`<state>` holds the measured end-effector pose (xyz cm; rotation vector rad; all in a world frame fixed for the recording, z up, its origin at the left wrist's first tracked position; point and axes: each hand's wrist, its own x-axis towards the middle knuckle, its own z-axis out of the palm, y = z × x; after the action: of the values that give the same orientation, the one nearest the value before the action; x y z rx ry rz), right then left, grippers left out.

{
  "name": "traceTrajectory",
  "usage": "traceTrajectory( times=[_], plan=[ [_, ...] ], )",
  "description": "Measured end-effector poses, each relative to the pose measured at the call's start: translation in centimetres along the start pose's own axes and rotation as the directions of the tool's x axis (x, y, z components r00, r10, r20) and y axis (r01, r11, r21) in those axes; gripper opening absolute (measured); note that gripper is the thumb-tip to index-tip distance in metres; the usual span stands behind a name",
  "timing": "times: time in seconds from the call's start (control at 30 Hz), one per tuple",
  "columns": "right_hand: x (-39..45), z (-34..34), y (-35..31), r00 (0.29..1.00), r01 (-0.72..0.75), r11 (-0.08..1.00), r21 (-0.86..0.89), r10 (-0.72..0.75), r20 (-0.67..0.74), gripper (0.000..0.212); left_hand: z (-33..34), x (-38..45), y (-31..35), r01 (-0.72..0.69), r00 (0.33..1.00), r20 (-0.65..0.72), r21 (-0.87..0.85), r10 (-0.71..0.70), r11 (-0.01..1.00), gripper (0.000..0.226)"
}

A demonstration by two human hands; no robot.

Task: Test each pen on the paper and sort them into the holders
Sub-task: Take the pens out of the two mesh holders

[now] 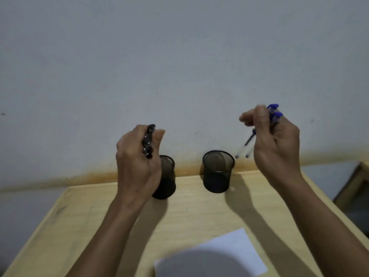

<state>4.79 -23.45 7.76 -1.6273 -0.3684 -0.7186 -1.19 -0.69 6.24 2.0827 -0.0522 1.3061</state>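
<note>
Two bare hands are being held up above a light wooden desk (199,212) set against a grey wall. A bunch of dark-capped pens (148,141) is being gripped in the closed left hand (137,162), partly in front of the left black mesh holder (168,176). Several blue-capped pens (257,134) are being clasped in the curled right hand (277,144), their white barrels angled down towards the right mesh holder (218,170), just beside its rim. A white sheet of paper (229,254) is lying at the near edge, partly shadowed. By the look of it, sorting is being finished: each bunch should be lined up over its holder's mouth, then released gently so that nothing is tipped.
</note>
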Motion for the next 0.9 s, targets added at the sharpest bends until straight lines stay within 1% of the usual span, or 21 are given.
traceTrajectory(
  times=[0.03,0.07,0.13,0.2,0.23,0.3,0.37,0.47,0.53,0.63,0.7,0.8,0.9],
  plan=[
    [-0.7,-0.7,-0.1,0.998,-0.001,0.999,-0.050,0.004,0.061,0.038,-1.2,-0.5,0.1,-0.004,0.999,0.054,-0.017,0.005,1.000,0.031],
    [-1.6,-1.3,0.2,0.993,-0.009,0.995,-0.098,0.021,0.119,0.038,-2.3,-1.3,0.0,-0.007,0.994,0.113,0.003,0.007,1.000,0.025],
    [-3.8,-1.9,1.8,0.973,-0.022,0.974,-0.226,0.072,0.218,0.044,-4.0,-3.8,-1.0,-0.006,0.971,0.237,0.121,-0.023,0.993,0.017],
    [-6.2,-2.1,3.7,0.942,0.003,0.928,-0.372,0.123,0.313,0.057,-4.7,-6.8,-2.8,0.012,0.922,0.371,0.257,-0.110,0.966,0.012],
    [-7.2,-2.0,4.7,0.922,0.008,0.904,-0.427,0.159,0.354,0.059,-4.9,-8.2,-3.6,0.010,0.892,0.426,0.320,-0.153,0.947,0.008],
    [-8.8,-1.6,6.3,0.871,0.016,0.843,-0.537,0.252,0.422,0.050,-4.7,-10.3,-4.2,0.019,0.829,0.506,0.399,-0.238,0.917,0.010],
    [-10.1,-1.1,7.5,0.836,0.063,0.766,-0.639,0.310,0.453,0.038,-4.0,-11.8,-4.3,0.042,0.781,0.540,0.457,-0.314,0.888,0.012],
    [-11.5,-0.5,8.7,0.819,0.122,0.704,-0.699,0.326,0.472,0.031,-2.5,-13.3,-5.3,0.017,0.745,0.579,0.479,-0.330,0.878,0.018],
    [-12.0,0.0,9.2,0.815,0.172,0.669,-0.723,0.315,0.486,0.033,-1.4,-14.0,-6.4,0.014,0.741,0.589,0.466,-0.322,0.885,0.022],
    [-12.1,0.6,9.6,0.825,0.178,0.670,-0.721,0.298,0.480,0.032,-0.1,-14.1,-7.0,0.005,0.766,0.572,0.450,-0.292,0.893,0.024],
    [-12.0,0.8,10.0,0.823,0.168,0.670,-0.723,0.308,0.477,0.035,0.4,-14.0,-7.3,-0.013,0.765,0.578,0.453,-0.283,0.891,0.034],
    [-12.3,0.7,10.7,0.825,0.175,0.659,-0.731,0.307,0.474,0.040,0.6,-13.8,-7.3,0.020,0.745,0.584,0.465,-0.324,0.885,0.055],
    [-12.5,0.8,11.3,0.844,0.188,0.655,-0.732,0.273,0.461,0.047,0.7,-14.0,-7.3,0.025,0.726,0.584,0.507,-0.364,0.862,0.079]
  ],
)
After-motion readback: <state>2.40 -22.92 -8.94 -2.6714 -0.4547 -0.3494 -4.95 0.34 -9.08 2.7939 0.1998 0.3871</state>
